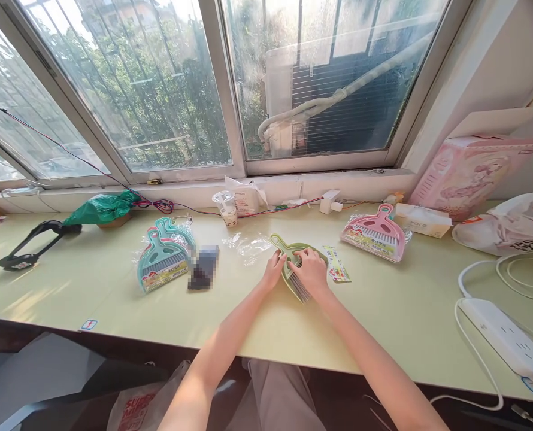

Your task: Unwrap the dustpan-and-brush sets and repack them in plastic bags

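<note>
A small green dustpan and brush set (293, 263) lies on the pale green desk (114, 299) in front of me. My left hand (274, 269) grips its left edge. My right hand (311, 270) rests over its right side, fingers curled on the brush, whose bristles (300, 287) point toward me. An empty clear plastic wrapper (248, 245) lies just to the left. A printed label card (337, 264) lies just to the right.
Packaged teal dustpan sets (163, 257) and a dark blurred object (203, 267) sit at left, a pink packaged set (374, 233) at right. A white power strip (509, 338), bags, a pink box (468, 170), cup (228, 209) and green bag (102, 208) ring the desk.
</note>
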The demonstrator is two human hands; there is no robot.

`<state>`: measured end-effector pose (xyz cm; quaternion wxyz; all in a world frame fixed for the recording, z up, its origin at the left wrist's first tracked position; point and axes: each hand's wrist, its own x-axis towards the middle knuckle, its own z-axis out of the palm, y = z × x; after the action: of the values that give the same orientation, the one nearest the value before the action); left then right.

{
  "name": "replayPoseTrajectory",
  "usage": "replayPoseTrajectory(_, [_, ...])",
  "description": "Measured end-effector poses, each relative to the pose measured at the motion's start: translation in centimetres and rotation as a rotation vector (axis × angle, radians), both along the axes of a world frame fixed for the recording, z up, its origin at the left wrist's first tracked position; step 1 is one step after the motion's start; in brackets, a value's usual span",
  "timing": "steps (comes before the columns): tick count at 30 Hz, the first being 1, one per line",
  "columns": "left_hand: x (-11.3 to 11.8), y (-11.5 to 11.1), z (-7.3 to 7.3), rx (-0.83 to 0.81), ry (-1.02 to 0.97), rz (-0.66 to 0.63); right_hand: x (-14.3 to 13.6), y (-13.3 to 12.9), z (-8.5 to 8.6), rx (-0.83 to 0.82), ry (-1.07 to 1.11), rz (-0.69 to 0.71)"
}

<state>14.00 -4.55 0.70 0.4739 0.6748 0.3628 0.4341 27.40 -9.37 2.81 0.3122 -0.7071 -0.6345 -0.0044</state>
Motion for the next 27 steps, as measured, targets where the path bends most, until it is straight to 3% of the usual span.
replayPoseTrajectory(5, [-0.1,0.0,0.0,0.008,-0.023,0.002,-0.4,1.0,-0.2,-0.002,0.067,0.063])
replayPoseTrajectory(13, [0.0,0.0,0.6,-0.054,-0.100,-0.019,0.4,2.0,-1.2,0.143,0.224,0.155])
replayPoseTrajectory(27, [-0.1,0.0,1.0,-0.052,-0.116,-0.045,1.0,1.7,-0.5,0.177,0.339,0.210])
